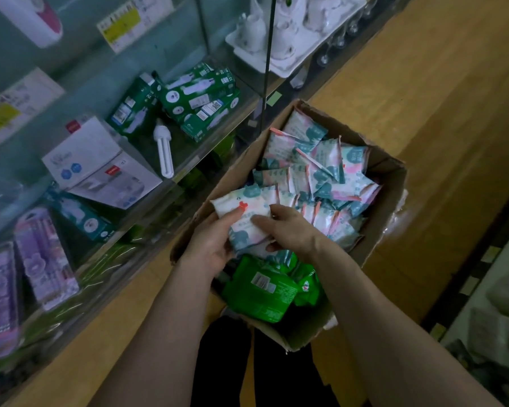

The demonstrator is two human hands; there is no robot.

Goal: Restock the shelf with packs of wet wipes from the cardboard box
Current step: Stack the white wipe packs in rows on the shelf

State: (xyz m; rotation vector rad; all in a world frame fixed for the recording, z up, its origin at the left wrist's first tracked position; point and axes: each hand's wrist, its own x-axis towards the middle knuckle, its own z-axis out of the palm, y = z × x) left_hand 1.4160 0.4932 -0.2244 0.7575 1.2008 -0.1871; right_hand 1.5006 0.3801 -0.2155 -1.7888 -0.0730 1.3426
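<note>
Handling call on the wet wipes pack (244, 223): a soft film pouch. I judge it light, squashy, slick on its faces and not fragile. Best hold is across the flat body, thumb on 1 face and fingers under it; the crimped end seams would likely flop.

Left hand (213, 248) does that: fingers curled under the pack's 9 o'clock side, thumb on top. Right hand (290, 230) pinches the 3 o'clock edge, index finger on top, thumb at the lower edge.

The pack sits over the cardboard box (391, 177), toward its 8 o'clock side. Can't tell if it's lifted or resting.

Looks: white film, pink and teal blotches, red mark near the top. Same-print packs (321, 171) fill the box toward 1 o'clock, green packs (262, 289) sit at 6. Glass shelf (185, 168) is at 10 o'clock of the box.
</note>
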